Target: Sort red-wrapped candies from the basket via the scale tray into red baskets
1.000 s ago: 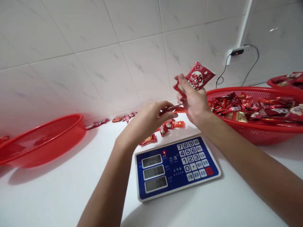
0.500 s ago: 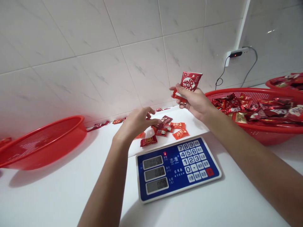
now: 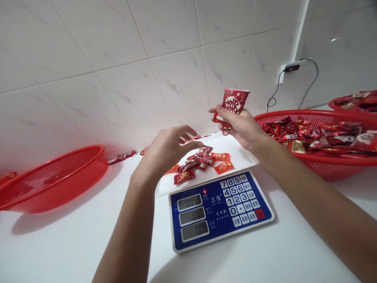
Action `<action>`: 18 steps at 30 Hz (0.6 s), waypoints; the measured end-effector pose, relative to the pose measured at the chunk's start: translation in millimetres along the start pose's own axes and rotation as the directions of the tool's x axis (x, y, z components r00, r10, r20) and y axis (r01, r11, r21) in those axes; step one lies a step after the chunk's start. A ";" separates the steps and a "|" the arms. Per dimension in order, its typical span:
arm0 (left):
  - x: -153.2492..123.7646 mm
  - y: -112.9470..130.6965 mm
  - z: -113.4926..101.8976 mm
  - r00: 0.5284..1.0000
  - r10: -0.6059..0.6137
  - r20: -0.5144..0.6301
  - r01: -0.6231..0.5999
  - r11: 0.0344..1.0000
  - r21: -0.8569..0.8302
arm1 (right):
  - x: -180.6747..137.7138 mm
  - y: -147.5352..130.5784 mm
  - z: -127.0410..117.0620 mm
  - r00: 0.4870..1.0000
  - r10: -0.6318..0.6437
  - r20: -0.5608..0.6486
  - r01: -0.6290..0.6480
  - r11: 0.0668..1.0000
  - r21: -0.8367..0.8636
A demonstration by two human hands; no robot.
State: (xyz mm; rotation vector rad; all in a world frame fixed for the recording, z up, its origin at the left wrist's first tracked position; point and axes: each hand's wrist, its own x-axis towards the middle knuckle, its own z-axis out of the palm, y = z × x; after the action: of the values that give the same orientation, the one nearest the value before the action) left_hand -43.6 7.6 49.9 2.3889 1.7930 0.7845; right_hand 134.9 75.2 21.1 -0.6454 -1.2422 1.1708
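Over the left side of the scale's white tray (image 3: 241, 151), my left hand (image 3: 167, 151) is open, thumb and fingers apart and nothing visible between them. Just below and right of it lies a small pile of dark red wrapped candies (image 3: 197, 162), with a pair of orange-red wrapped candies (image 3: 223, 167) to their right. My right hand (image 3: 240, 124) is raised above the tray's far right part. It grips a red candy packet (image 3: 234, 101) with a white round print, and a smaller orange-red wrapper (image 3: 220, 121) shows beneath the packet.
The scale's blue keypad and display panel (image 3: 220, 212) faces me, its screens lit. To the right stands a red basket (image 3: 332, 157) full of wrapped candies, with another red basket (image 3: 338, 106) behind. A red basket (image 3: 59, 184) lies at left. Cables hang from a wall socket (image 3: 290, 68).
My left hand has risen slightly and opened wider, uncovering more of the candy pile. A whitish patch near its thumb is gone. My right hand still holds the packet, nearly unmoved.
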 end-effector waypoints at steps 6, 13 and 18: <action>0.5 20.7 37.7 0.914 0.315 0.254 -0.326 0.945 0.002 | -1.3 -4.6 -6.0 0.998 -0.017 0.058 0.032 0.958 -0.285; 14.2 -3.8 56.3 0.931 0.228 0.284 -0.254 0.965 0.060 | 2.4 1.9 -10.4 0.983 0.075 0.168 0.104 0.524 -0.845; 13.7 -17.2 29.8 0.946 0.178 0.272 -0.197 0.979 0.046 | -2.3 9.9 -5.6 0.950 0.157 0.269 0.176 0.441 -0.880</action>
State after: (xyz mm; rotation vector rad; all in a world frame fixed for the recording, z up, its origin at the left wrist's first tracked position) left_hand -43.5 33.2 23.2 2.5928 1.5330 0.3895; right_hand 137.2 77.4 10.0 -1.2701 -2.1856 0.4806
